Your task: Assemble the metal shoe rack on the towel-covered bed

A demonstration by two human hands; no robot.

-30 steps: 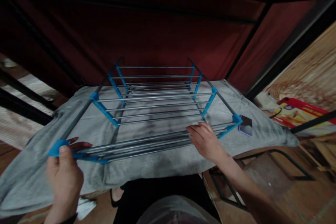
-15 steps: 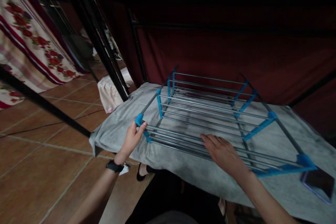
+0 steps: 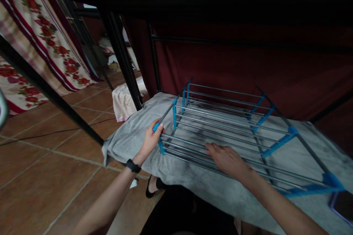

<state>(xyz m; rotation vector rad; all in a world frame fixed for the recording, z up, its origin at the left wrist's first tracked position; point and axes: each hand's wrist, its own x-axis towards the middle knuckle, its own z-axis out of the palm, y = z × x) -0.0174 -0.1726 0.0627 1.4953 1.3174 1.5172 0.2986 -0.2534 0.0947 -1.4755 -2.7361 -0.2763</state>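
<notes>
Head view: left hand (image 3: pixel 150 140) grips rack (image 3: pixel 220 125) corner, right hand (image 3: pixel 227 158) flat on rods

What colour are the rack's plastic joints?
Bright blue joints on the grey metal rack, seen in the head view.

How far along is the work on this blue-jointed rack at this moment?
Done: the metal rack lies flat on the grey blanket, rods seated in blue joints. In hand: the left hand grips the near left corner joint; the right hand rests flat on the front rods. Left: standing it upright; no rod looks loose, though the far side is dim.
</notes>
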